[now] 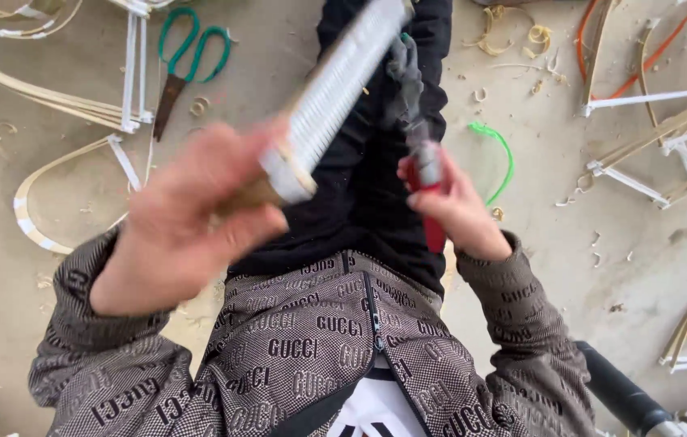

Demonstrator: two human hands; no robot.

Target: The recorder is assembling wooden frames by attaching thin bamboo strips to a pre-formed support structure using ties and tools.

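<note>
The left hand (181,218) sits at about nine o'clock from the middle of the view, blurred, its fingers curled tight around the lower end of a long flat bundle of pale bamboo strips wrapped in white tape (335,89). The bundle slants from the hand up toward one o'clock, ending near the top edge over the person's black trousers (367,186).

The right hand (457,214) is just right of centre, at about three o'clock from the left hand, closed on the red handle of a small knife-like tool with a grey blade (427,174). The blade points up toward twelve o'clock, close beside the bundle; whether they touch cannot be told through the blur.

On the concrete floor (278,48), green-handled scissors (185,61) lie at eleven o'clock. A bright green plastic cord (501,154) curls at two o'clock, just beyond the right hand. Curved bamboo strips with white tape bands (60,174) lie at nine and ten o'clock, and straight taped bamboo frames (651,137) with orange strips (643,61) lie at two o'clock. Wood shavings (513,36) are scattered near twelve o'clock.
</note>
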